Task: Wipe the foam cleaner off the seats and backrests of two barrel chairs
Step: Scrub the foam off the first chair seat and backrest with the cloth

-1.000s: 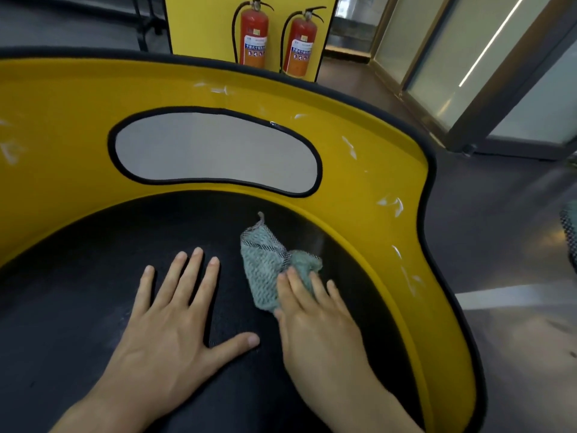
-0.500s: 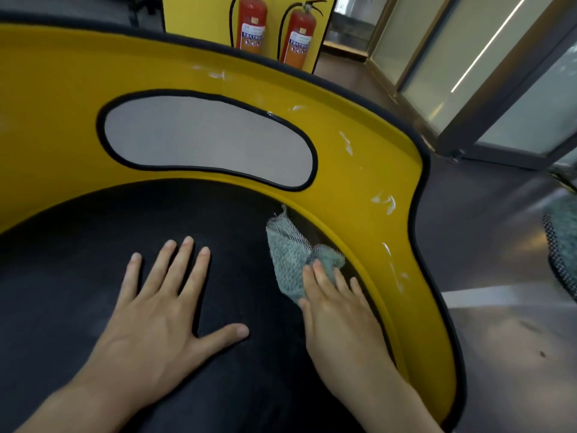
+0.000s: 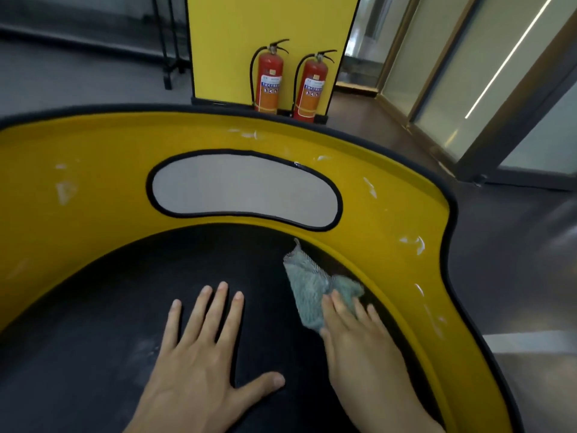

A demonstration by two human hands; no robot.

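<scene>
A barrel chair fills the view, with a curved yellow backrest (image 3: 93,189) holding a grey oval panel (image 3: 243,189) and a black seat (image 3: 93,323). White foam streaks (image 3: 413,243) dot the backrest on the right, along the top and on the left. My right hand (image 3: 359,339) presses a teal cloth (image 3: 309,292) flat against the seat near its right rear edge, fingers straight. My left hand (image 3: 199,354) lies flat on the seat with fingers spread, a little left of the cloth. Faint pale smears show on the seat left of that hand.
Two red fire extinguishers (image 3: 270,79) stand against a yellow panel (image 3: 268,32) behind the chair. A black metal stand (image 3: 170,42) is at the back left. Glass doors with dark frames (image 3: 499,104) run along the right over a grey floor.
My right hand has slid the cloth rightward toward the seat's right rear edge. My left hand stays flat on the seat. The view has tilted up, showing more of the room.
</scene>
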